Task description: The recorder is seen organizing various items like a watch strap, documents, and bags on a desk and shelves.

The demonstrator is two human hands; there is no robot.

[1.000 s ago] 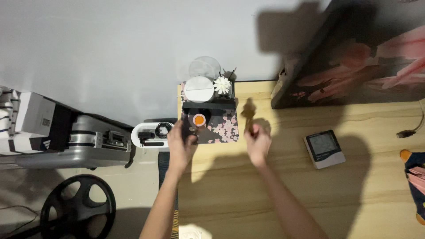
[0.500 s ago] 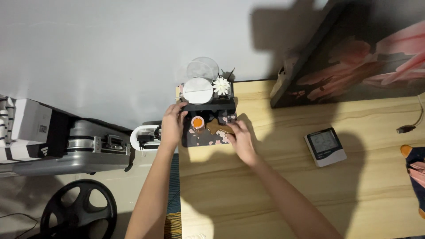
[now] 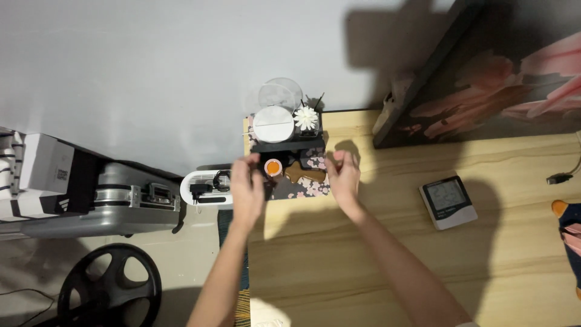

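Observation:
A small black shelf with a dark pink-flowered base [image 3: 299, 186] stands at the far left corner of the wooden desk [image 3: 393, 254]. On its base lie a small orange-topped jar [image 3: 273, 166] and a brown flat piece [image 3: 301, 172]. A white round container [image 3: 273, 123] and a white flower [image 3: 305, 117] sit on top. My left hand [image 3: 247, 189] hovers at the shelf's left side, fingers apart, holding nothing. My right hand [image 3: 344, 174] is just right of the shelf, fingers loosely spread, empty.
A grey digital clock [image 3: 448, 202] lies on the desk to the right. A dark framed flower picture [image 3: 484, 79] leans on the wall. Left of the desk are a white device [image 3: 203, 186], a silver case [image 3: 115, 200], a weight plate [image 3: 109, 287] and a cable [image 3: 560, 177].
A second ago my right hand held the brown piece above the desk; it set it on the shelf's base. Both hands have now drawn back off the shelf.

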